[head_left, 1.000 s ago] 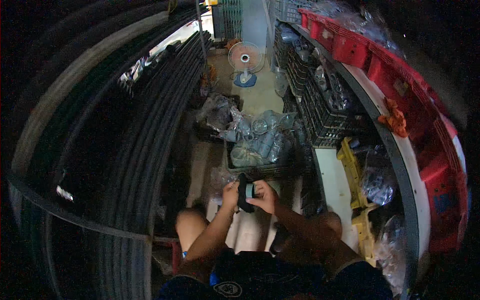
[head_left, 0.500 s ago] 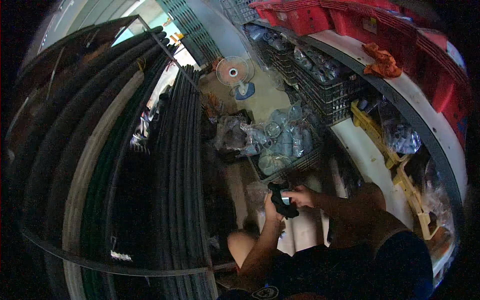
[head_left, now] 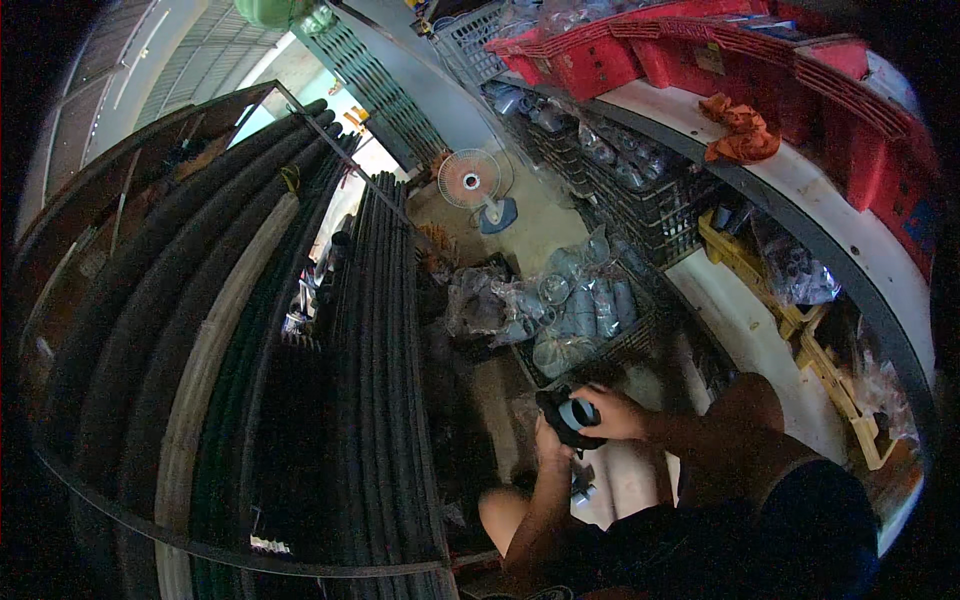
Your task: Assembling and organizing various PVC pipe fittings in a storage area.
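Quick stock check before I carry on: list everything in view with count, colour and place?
Fitting: 1, black, lower centre
Ring: 1, pale grey, against fitting
Crate: 1, black, floor ahead
Bagged parts: several, grey, in crate
Plastic bags: uncounted, clear, left of crate
Fan: 1, blue base, farther ahead
Stacked crates: several, black, right of fan
Shelf: 1, white, right side
Trays: 2, yellow, below shelf
Bins: several, red, on shelf
Cloth: 1, orange, on shelf
Pipes: many, mostly dark, left side
Gate: 1, green, far back
Shirt: 1, dark, bottom edge
Knees: 2, bare, lower half
Left hand: 1, bare, on fitting
Right hand: 1, bare, at ring
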Demonstrator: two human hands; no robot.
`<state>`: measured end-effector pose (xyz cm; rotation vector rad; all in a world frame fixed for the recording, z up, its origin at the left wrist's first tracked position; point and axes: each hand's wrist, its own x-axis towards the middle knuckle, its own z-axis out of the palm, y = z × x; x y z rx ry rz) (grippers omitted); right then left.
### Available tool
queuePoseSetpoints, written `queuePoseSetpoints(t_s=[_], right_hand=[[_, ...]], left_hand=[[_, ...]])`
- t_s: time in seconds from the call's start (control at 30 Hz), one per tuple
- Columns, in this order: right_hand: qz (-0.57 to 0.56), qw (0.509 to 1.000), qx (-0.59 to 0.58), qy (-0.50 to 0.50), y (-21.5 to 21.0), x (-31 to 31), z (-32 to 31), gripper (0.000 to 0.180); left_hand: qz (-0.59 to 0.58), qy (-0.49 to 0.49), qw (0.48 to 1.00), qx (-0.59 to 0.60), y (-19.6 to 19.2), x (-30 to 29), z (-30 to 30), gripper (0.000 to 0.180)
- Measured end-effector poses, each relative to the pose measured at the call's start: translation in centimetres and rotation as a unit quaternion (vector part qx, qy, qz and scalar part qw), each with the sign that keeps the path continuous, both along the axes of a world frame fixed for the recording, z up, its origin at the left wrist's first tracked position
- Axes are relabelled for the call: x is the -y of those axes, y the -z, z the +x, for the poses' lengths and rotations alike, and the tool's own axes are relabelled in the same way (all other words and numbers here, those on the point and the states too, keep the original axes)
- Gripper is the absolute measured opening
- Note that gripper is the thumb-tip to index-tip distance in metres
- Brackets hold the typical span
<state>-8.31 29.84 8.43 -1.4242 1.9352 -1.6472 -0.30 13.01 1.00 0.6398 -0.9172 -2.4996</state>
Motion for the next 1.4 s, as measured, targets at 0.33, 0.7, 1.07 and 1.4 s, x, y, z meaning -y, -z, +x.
queuePoseSetpoints(t_s=[0.33, 0.7, 1.07, 1.4], right_hand=[[-0.081, 0.978, 0.193, 0.018, -0.6, -0.2, -3.2, 0.066], [0.080, 0.995, -0.013, 0.064, 1.3, 1.4, 0.5, 0.060], [0.044, 0.992, -0.069, 0.091, -1.6, 0.5, 0.3, 0.052], [0.140, 0.987, -0.078, 0.024, 0.2, 0.4, -0.9, 0.035]], left_hand=[[0.089, -0.036, 0.986, -0.134, -3.8, 0.9, 0.7, 0.058], [-0.080, 0.094, 0.992, 0.022, -1.8, -0.9, 0.8, 0.049], [-0.036, 0.071, 0.996, 0.034, -5.5, -1.8, 0.4, 0.035], [0.021, 0.098, 0.994, 0.039, -3.8, -1.8, 0.5, 0.051]])
